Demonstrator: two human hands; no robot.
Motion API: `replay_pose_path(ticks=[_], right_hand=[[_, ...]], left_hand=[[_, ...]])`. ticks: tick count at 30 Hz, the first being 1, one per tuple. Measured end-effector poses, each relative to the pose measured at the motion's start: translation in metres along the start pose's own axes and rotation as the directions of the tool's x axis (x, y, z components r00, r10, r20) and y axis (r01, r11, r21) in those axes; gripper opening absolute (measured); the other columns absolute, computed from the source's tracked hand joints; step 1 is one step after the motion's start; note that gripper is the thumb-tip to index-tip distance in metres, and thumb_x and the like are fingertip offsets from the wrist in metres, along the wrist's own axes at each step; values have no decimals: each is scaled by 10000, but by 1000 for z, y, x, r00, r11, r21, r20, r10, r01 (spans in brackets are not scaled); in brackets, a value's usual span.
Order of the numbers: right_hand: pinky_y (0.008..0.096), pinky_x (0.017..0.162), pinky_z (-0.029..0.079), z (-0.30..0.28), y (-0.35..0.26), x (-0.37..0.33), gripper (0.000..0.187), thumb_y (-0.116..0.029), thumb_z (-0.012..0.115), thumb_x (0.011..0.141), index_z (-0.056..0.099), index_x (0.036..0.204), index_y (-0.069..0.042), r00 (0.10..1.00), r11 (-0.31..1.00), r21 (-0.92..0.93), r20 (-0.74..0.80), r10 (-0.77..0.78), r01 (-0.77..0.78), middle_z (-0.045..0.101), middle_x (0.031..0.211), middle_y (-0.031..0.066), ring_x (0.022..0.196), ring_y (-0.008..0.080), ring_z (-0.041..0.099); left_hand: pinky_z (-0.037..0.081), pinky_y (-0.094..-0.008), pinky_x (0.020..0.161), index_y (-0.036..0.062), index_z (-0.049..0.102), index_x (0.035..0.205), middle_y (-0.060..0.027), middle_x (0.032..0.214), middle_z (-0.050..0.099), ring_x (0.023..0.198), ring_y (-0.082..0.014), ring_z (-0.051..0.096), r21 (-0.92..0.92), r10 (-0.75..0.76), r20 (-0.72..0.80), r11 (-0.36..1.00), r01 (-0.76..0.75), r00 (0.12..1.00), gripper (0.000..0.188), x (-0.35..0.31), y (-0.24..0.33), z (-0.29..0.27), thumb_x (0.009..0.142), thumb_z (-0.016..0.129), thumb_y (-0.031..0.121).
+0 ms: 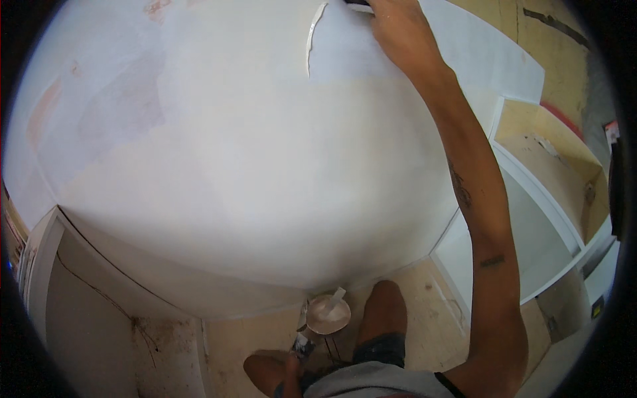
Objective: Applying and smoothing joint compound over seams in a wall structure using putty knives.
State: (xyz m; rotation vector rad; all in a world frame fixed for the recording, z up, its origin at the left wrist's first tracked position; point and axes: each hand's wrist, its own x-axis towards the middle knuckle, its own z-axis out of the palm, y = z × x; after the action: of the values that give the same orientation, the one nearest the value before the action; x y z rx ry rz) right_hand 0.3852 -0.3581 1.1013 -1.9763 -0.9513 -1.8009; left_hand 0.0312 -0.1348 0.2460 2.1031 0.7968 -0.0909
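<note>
The white, freshly skimmed wall surface (pixel 252 146) fills most of the head view, bulging under the fisheye bend, with pinkish patches toward its upper left and a smoother, brighter coat across the top middle. A thin raised ridge of wet white filler (pixel 313 36) runs down from the top edge, just left of the right hand (pixel 398 30). That hand is pressed against the wall at the very top of the picture, knuckles outward, fingers closed around the dark handle of a flat spreading blade (pixel 358 5), of which only a sliver shows; the blade seems held flat to the surface so that the filler is drawn out thin. The right forearm rises from the lower right, stretched nearly straight, reaching high above the head.

Low in the picture, a small round bowl of pale paste (pixel 328 314) with a white stick standing in it is held just in front of the bent knees, probably kept close so material can be taken up without stepping away. The left hand (pixel 300 345) appears to grip something beneath that bowl, though its fingers are mostly hidden and the grasp cannot be told for certain. To the right stands a white open shelf unit (pixel 544 205) against a yellowish wall; bare tan floor (pixel 431 325) lies below.
</note>
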Motion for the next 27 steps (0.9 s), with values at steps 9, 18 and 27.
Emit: replay_pose_path(ticks=[9,18,27], right_hand=[[419,1091,405,5,-3,-10,503,70,473,883,576,1357,-62,998,997,-46,34,-54,56,520,1362,207,1265,367,484],[420,1081,420,8,-13,-11,501,57,481,894,571,1371,-65,1000,999,-40,1,25,-25,536,1360,213,1245,386,509],[426,957,487,35,-40,-66,454,-21,629,854,638,1290,-146,942,940,-121,-74,-329,319,594,1261,106,1181,292,545]], left_hand=[[516,-455,852,28,698,988,-228,1043,690,964,-352,669,151,89,16,984,-90,996,267,5,7,0,916,475,156],[518,-435,831,33,719,928,-221,1054,693,959,-337,669,-253,-117,18,960,118,993,235,12,7,11,876,522,150],[518,-427,804,26,715,935,-196,1010,695,902,-321,670,-88,-63,-8,994,62,998,204,7,-7,7,837,570,131]])
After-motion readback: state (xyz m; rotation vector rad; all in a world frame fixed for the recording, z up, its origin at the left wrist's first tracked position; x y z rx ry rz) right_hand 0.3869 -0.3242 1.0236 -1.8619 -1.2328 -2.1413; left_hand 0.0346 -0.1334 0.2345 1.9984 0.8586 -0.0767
